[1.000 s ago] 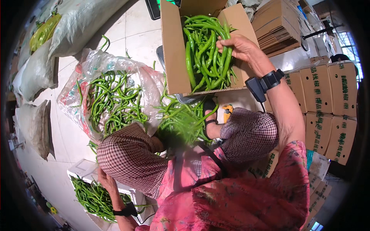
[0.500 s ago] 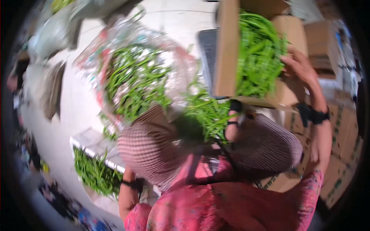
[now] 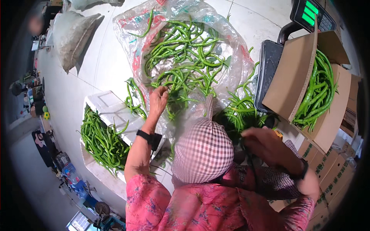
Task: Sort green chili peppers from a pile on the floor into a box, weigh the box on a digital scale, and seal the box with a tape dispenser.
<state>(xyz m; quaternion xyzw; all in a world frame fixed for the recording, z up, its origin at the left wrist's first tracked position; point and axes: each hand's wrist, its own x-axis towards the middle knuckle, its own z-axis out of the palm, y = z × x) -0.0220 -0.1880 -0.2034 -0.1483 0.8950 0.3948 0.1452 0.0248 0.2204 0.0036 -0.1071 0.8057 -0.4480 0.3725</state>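
Long green chili peppers [image 3: 185, 46] lie spread over a clear plastic bag [image 3: 127, 34] on the floor. My left hand [image 3: 157, 102] is at the near left edge of this heap, fingers curled in among the peppers; whether a pepper is between them is hidden. Over my right knee is my right hand [image 3: 264, 146], dark and blurred, its fingers not clear. It is close to a smaller heap of peppers [image 3: 239, 109] by my foot. An open cardboard box [image 3: 291, 77] with more long green peppers inside sits tilted on a scale [image 3: 268, 63] at the right.
A white foam box [image 3: 111, 102] full of green peppers stands at my left. Beyond it lies a stuffed sack [image 3: 73, 36]. The scale's lit display [image 3: 310, 13] rises behind the cardboard box. Flat printed cartons [image 3: 327, 169] cover the floor at the lower right.
My right hand has drawn back from the peppers in the cardboard box to over my knee. My left hand has come forward from beside the foam box to the heap. The view has swung leftward.
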